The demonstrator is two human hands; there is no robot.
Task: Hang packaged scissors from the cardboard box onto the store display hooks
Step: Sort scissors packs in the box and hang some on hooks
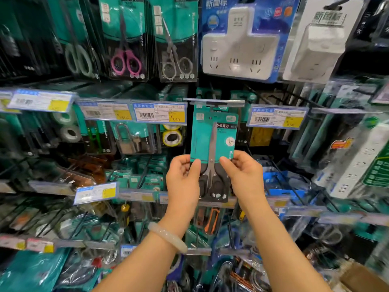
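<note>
At the centre of the frame a teal and black scissors package was held upright against the display, its top edge just under a clear label strip at the tip of a display hook; whether the hook passed through the card could not be told. The left hand pinched the card's lower left edge and the right hand pinched its lower right edge, each grip clamped on the package with the thumb on the front. White characters on the card read 办公剪刀. Left of it a yellow price tag showed 3.50, and the next tag to the left read 14.00. In the upper right, a white socket adapter pack carried 新国标. Pink-handled scissors hung at upper centre. A pale bangle circled the left wrist. A cardboard box corner showed at lower right.
</note>
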